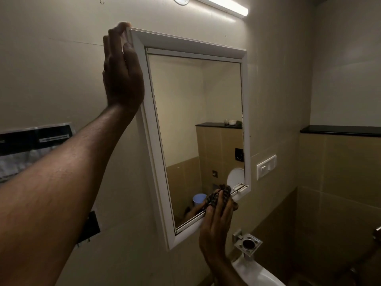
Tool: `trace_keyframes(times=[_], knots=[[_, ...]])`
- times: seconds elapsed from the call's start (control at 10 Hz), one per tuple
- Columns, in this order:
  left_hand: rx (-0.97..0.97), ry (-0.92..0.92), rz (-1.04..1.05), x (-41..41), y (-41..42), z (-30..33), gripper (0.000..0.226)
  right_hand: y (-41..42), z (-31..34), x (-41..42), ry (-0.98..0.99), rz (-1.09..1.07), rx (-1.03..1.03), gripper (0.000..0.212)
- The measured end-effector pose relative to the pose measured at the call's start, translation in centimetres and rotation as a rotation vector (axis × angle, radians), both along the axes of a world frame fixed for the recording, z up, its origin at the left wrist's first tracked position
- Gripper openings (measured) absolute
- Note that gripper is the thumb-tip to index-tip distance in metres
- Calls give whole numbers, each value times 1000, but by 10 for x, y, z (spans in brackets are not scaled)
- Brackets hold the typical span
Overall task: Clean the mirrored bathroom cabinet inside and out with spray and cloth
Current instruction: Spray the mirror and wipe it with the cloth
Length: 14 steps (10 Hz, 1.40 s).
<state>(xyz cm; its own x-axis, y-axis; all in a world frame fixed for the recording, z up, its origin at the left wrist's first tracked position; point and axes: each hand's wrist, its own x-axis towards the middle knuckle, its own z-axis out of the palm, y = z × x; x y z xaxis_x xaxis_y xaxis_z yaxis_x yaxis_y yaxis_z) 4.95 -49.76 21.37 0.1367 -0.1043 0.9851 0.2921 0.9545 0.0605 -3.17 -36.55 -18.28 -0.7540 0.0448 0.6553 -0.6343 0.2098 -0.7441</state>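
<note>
The white-framed mirrored cabinet (191,46) hangs on the beige wall, its door shut. My left hand (122,73) reaches up and holds the frame's top left corner, fingers wrapped over the edge. My right hand (216,219) presses a dark patterned cloth (218,196) against the lower part of the mirror glass and bottom frame rail, near the right. Its fingers lie fairly straight over the cloth. No spray bottle is in view.
A white basin (253,271) sits below the cabinet with a metal holder (247,243) above it. A white switch plate (266,167) is right of the mirror, a black ledge (340,131) beyond. A tube light (224,5) glows overhead. Dark packets (35,139) hang left.
</note>
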Motion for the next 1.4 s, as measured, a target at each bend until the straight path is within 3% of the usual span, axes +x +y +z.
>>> trace_keyframes(times=[0.1, 0.2, 0.3, 0.4, 0.5, 0.6, 0.7, 0.9, 1.1, 1.4], knots=[[18, -23, 1, -2, 0, 0, 42, -24, -13, 26, 49, -114, 95, 53], [17, -35, 3, -6, -1, 1, 40, -45, -17, 66, 7, -32, 284, 51], [13, -41, 43, -4, -4, 3, 39, -57, -25, 91, 88, -28, 276, 50], [14, -67, 41, 2, -6, 8, 38, -54, -28, 103, 412, -344, 303, 37], [26, -66, 17, 6, -8, 10, 37, -55, -18, 100, 494, -422, 385, 34], [41, -66, -1, 13, -12, 14, 38, -54, 13, 77, 579, -409, 377, 25], [70, -74, -32, 15, -11, 15, 40, -58, 28, 63, 717, -437, 313, 33], [87, -98, -56, 18, -7, 14, 40, -56, 74, 64, 710, -201, 314, 51], [76, -114, -71, 23, -6, 17, 40, -65, 164, 53, 682, -19, 278, 69], [143, -189, -33, 32, -6, 25, 41, -73, 311, 39, 808, -12, 138, 64]])
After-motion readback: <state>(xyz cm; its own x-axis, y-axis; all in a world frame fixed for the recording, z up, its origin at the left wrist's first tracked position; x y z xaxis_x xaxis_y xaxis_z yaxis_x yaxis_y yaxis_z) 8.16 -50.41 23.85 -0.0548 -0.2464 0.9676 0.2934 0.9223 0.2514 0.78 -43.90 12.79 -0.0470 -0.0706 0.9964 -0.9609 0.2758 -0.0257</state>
